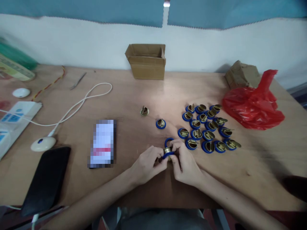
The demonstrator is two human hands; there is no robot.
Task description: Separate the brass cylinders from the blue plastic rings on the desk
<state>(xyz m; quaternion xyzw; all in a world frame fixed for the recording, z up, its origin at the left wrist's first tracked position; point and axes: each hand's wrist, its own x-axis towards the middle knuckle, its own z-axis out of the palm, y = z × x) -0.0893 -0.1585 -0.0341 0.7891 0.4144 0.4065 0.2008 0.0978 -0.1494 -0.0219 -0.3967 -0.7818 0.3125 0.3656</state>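
Near the table's front edge, my left hand (149, 163) and my right hand (188, 164) meet at a gold-coloured round metal fitting (168, 149). Fingers and thumbs of both hands pinch it from either side, with a blue ring (170, 153) around its lower part. Just behind it lies another blue ring (168, 140), partly covered by my right fingers. A fitting with a blue ring (161, 123) rests a little farther back. To its left sits a bare gold fitting (144, 111) without blue. Several blue-ringed fittings (196, 134) with raised metal flaps are grouped right of my hands.
An open cardboard box (148, 68) stands by the wall. At right are a red plastic bag (254, 108) and a crumpled brown box (242, 74). Left lie a lit phone (103, 143), a dark phone (46, 179), a white cable (80, 102) and a power strip (20, 119).
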